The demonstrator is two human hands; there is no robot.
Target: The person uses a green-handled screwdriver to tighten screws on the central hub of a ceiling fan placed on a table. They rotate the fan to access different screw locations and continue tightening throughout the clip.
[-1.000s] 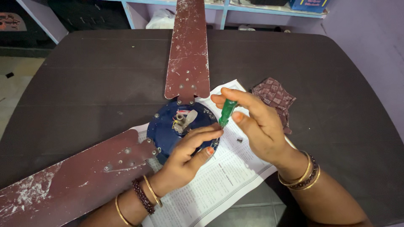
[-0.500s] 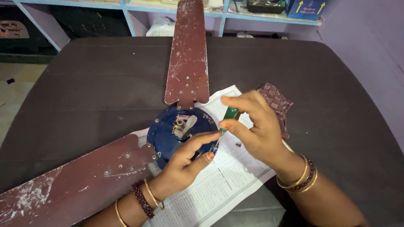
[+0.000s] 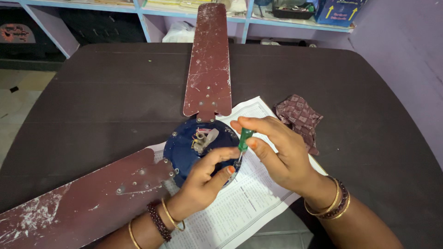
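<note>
Shelves at twelve o'clock carry a blue box (image 3: 340, 11); right hand (image 3: 281, 154) is clamped on a screwdriver (image 3: 244, 139), left hand (image 3: 205, 180) is curled against the hub (image 3: 184, 147) on the bench (image 3: 92, 92).

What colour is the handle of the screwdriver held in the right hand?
Green. The screwdriver handle, pinched by the right hand, shows best in the head view.

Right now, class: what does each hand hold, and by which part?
The right hand pinches a screwdriver by its green handle. The left hand grips nothing; its fingers rest on the blue fan hub near the tip.
</note>
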